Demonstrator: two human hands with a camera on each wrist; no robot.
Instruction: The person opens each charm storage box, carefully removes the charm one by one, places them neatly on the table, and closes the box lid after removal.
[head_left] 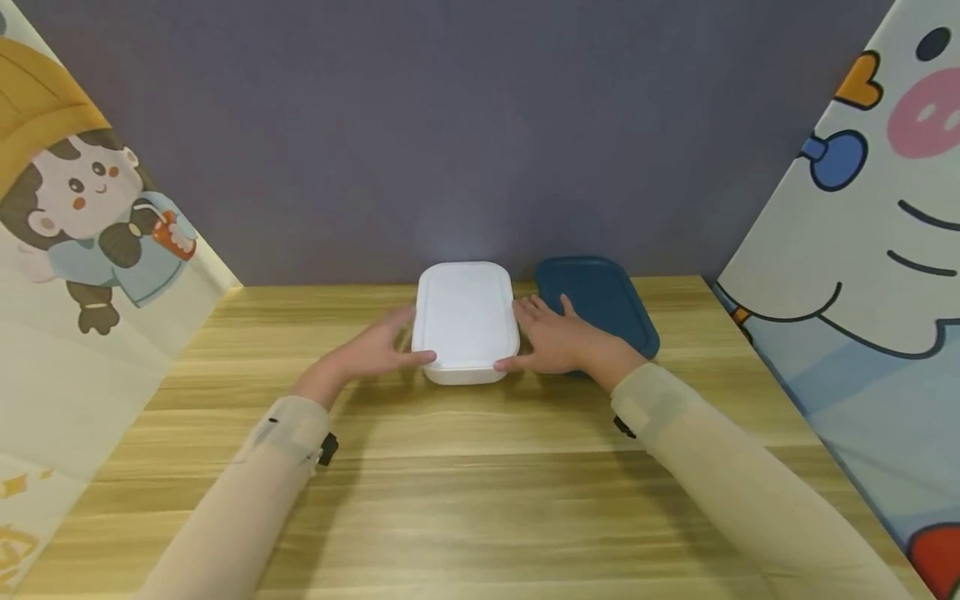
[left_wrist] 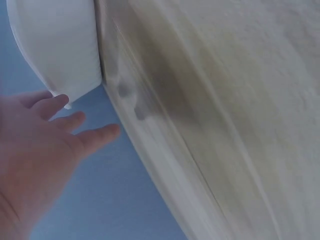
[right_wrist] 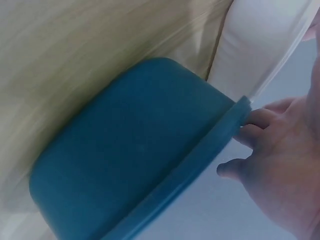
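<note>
there're 2 ctnrs (head_left: 465,315) (head_left: 596,293), 2 hands (head_left: 371,346) (head_left: 558,340), 1 tbl (head_left: 465,492).

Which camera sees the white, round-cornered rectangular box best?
The head view: the white, round-cornered rectangular box shows nearly whole there, with its top and front side. The left and right wrist views each show only part of it, cut off by the picture's top edge.

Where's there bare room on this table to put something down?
The widest bare patch of table lies in front of the white box, between the left sleeve and right sleeve. More lies left of the left hand and right of the blue box. Between the boxes it's crowded, with the right hand there.
</note>
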